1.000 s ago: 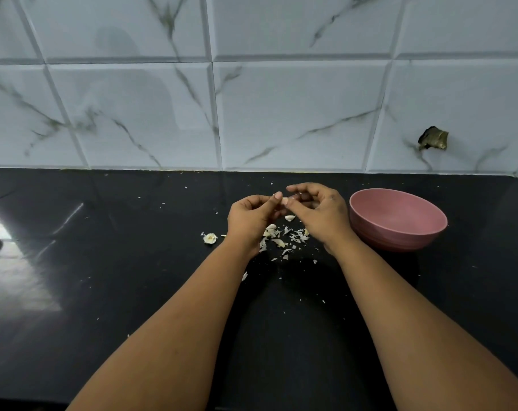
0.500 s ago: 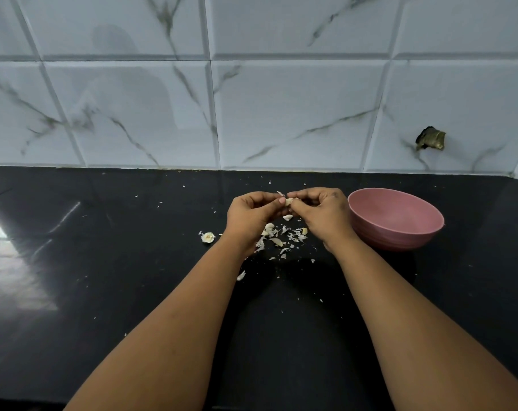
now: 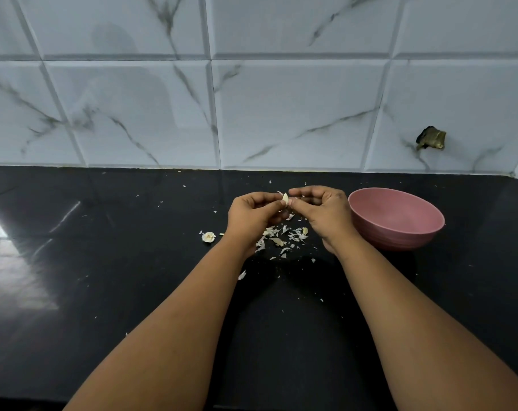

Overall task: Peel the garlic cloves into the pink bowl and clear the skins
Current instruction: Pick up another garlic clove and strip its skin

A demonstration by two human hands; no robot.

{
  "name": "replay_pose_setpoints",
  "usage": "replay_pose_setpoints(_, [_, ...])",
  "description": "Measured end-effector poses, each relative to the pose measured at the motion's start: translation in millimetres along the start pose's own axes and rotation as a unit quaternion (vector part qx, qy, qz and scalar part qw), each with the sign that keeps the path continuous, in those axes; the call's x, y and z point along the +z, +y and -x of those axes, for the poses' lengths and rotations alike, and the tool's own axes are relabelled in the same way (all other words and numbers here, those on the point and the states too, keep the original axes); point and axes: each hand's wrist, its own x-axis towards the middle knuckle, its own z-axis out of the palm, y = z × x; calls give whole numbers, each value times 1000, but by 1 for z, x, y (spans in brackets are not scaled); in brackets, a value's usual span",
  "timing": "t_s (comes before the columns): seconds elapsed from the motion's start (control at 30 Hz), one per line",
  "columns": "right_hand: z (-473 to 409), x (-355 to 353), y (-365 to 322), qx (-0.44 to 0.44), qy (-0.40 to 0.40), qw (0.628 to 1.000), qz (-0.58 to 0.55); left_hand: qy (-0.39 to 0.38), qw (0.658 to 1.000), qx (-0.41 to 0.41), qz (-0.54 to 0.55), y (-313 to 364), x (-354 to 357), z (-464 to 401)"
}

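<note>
Peeling is the step in hand. Both hands meet above the black desk [image 3: 118, 262]: the left hand [image 3: 252, 213] and the right hand [image 3: 323, 212] each pinch the same garlic clove [image 3: 285, 198], the fingers of both curled and clamped on it from either side. The clove stands pale between the fingertips, a shred of skin sticking out at its far edge.

Directly below the fingers lies the pile of loose skins [image 3: 283, 237], with stray flakes scattered nearer the person and toward the tiled wall [image 3: 281, 114]. A small garlic remnant [image 3: 208, 236], perhaps the bulb's base, sits just left of the left wrist. The pink bowl [image 3: 400, 229] stands just to the right of the right hand; its visible inner wall shows no cloves, though the bottom is hidden.

The next move likely calls for stripping the last skin, then carrying the clove a short way right to drop it in the bowl.

Against the frame a second ago, the clove has turned more upright and shows more clearly between the fingertips; the hands keep their place, and the bowl and skins have not shifted.
</note>
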Motion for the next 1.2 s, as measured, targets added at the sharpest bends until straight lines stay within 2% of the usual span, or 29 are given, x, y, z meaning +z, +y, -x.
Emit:
replay_pose_setpoints(0.5, [0, 0, 0, -18, 15, 998, 51, 3, 999, 34, -36, -4, 0, 1])
replay_pose_setpoints(0.7, [-1, -1, 0, 2, 5, 1000, 26, -2, 1000, 10, 15, -3, 2, 1])
replay_pose_setpoints(1.2, [-1, -1, 2, -10, 7, 997, 77, -12, 996, 48, -79, -5, 0, 2])
